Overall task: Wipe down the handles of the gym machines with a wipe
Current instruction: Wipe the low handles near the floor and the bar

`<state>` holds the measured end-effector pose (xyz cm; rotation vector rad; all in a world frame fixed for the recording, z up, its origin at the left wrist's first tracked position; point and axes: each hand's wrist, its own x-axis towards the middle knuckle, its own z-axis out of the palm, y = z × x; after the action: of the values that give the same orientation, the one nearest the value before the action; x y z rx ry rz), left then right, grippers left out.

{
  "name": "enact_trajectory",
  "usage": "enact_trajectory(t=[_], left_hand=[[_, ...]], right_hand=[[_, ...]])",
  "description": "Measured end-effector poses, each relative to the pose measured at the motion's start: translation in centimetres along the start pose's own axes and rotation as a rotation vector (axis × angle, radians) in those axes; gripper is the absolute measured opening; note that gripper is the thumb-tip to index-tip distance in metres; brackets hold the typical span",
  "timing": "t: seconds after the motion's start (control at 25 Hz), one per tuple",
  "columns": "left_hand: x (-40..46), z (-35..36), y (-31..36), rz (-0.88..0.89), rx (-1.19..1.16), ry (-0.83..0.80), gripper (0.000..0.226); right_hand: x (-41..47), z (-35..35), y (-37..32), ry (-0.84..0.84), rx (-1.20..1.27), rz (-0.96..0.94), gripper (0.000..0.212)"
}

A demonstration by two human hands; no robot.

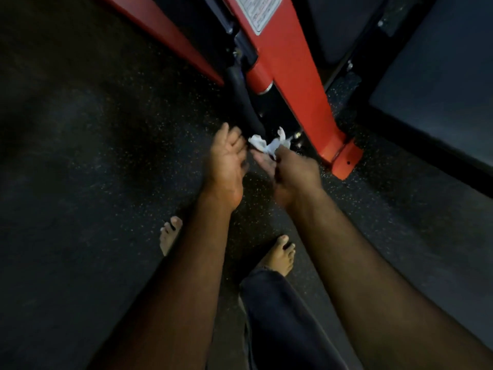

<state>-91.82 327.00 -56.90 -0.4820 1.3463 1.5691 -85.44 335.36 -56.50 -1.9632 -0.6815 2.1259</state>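
Observation:
A crumpled white wipe [269,144] hangs between my two hands, just below the lower end of a black rubber handle [244,102] that slants down from the red machine frame [298,76]. My right hand [290,172] pinches the wipe's right part between thumb and fingers. My left hand [226,158] is beside it, fingers loosely spread, with its fingertips at the wipe's left edge. Whether the left fingers pinch the wipe is hidden.
The red frame's foot plate [345,158] is bolted to the dark speckled rubber floor [106,156]. A dark padded seat or bench [440,76] stands at the right. My bare feet [280,257] stand below the hands. A second red beam [165,36] runs at upper left.

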Motion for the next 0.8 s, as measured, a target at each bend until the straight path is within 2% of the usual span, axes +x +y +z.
enact_trajectory(t=[0.12,0.16,0.24,0.32,0.4,0.52,0.6,0.64,0.72,0.8], left_hand=[[0.8,0.5,-1.8,-0.040,-0.206,-0.038,0.065],[0.8,0.9,-2.2,-0.049,-0.264,-0.044,0.064],[0.8,1.4,-2.5,-0.054,-0.351,-0.053,0.067],[0.9,1.5,-2.7,-0.052,-0.435,-0.068,0.071],[1.0,1.1,-3.5,-0.055,-0.522,-0.079,0.073],[0.8,0.9,-5.8,-0.115,-0.520,-0.107,0.076],[0.5,1.0,-7.0,-0.188,-0.504,-0.122,0.078],[0.5,1.2,-7.2,-0.205,-0.505,-0.130,0.079],[0.6,1.6,-6.7,-0.208,-0.491,-0.120,0.084],[1.2,1.8,-5.4,-0.171,-0.478,-0.103,0.091]], right_hand=[[-1.1,-1.1,-1.5,-0.184,-0.857,-0.924,0.011],[-0.9,-1.1,-2.7,-0.272,-1.104,-1.176,0.016],[-0.5,0.7,-5.5,-0.452,-1.489,-1.549,0.023],[-0.1,2.7,-7.4,-0.573,-1.646,-1.854,0.016],[0.8,2.4,-6.9,-0.709,-1.760,-2.017,0.011],[3.3,-1.9,-4.5,-0.911,-2.150,-1.965,0.033],[3.9,-3.0,-4.5,-0.976,-2.280,-2.003,0.035],[3.8,-2.0,-5.0,-0.973,-2.220,-2.095,0.031],[2.0,2.1,-6.5,-0.890,-1.935,-2.321,0.022],[0.8,6.6,-8.7,-0.622,-1.672,-2.392,0.013]])
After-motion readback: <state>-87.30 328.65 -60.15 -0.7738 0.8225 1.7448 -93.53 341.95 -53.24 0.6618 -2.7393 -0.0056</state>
